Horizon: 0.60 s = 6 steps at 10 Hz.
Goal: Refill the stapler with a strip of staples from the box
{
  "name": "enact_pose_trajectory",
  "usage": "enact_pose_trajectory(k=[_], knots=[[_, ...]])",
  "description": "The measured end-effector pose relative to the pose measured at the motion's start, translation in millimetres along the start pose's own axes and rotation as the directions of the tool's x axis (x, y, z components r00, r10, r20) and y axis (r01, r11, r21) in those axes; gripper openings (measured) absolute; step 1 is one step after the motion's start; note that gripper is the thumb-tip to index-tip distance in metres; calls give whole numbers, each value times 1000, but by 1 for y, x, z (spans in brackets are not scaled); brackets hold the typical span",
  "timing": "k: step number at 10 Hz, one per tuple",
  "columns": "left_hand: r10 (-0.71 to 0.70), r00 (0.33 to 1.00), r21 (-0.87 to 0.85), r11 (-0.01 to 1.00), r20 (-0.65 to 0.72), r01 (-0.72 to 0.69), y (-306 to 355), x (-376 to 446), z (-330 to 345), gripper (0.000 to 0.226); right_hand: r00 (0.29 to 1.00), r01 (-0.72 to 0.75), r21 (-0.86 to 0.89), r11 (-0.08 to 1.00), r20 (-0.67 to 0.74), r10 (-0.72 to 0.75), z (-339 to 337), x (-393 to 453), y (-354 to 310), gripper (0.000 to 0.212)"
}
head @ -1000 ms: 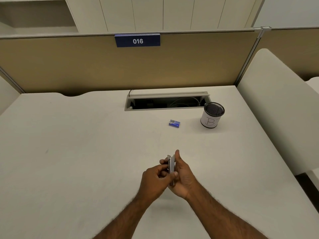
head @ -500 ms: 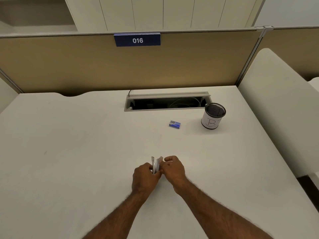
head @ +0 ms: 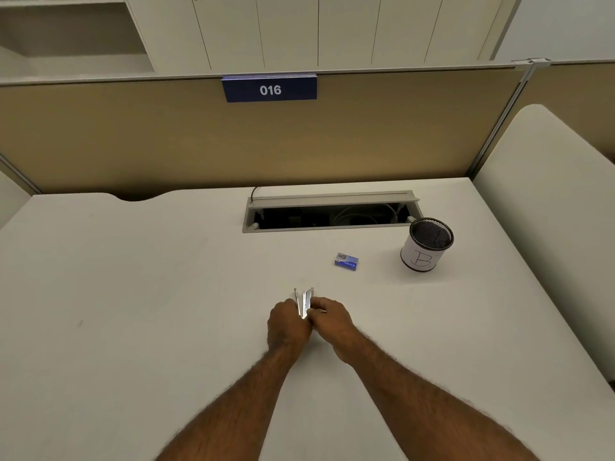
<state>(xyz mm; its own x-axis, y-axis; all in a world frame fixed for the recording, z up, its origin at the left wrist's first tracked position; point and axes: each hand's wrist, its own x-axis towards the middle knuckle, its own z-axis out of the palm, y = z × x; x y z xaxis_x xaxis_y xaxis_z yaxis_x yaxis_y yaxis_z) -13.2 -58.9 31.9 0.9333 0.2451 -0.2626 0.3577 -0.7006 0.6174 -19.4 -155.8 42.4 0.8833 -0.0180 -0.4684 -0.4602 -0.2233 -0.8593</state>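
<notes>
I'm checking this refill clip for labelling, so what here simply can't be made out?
All in the head view:
- Stapler: splayed open, but both hands cover its lower part; whether staples are loaded is hidden.
- Left hand and right hand: fingertips are tucked behind the stapler.
- Staple box: too small to read or tell if open.
- Mesh cup: dark inside, contents unclear.

Low in the middle of the frame, the stapler (head: 304, 302) is bright bare metal, glossy where its thin arms catch the light. The table (head: 133, 294) looks smooth and matt, an off-white laminate. Right of centre, the small staple box (head: 346, 261) appears to be printed blue card. Further right, the pen cup (head: 427, 244) is dark wire mesh wrapped in matt white paper.
</notes>
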Motion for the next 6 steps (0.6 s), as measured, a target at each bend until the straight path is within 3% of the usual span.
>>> enact_pose_trajectory(k=[4, 6], knots=[[17, 1000, -74, 997, -19, -18, 12, 57, 4, 19, 1000, 11, 0, 1000, -17, -11, -5, 50, -23, 29], [20, 1000, -57, 998, -6, -21, 3, 43, 8, 41, 998, 7, -43, 999, -58, -10, -10, 44, -14, 23]])
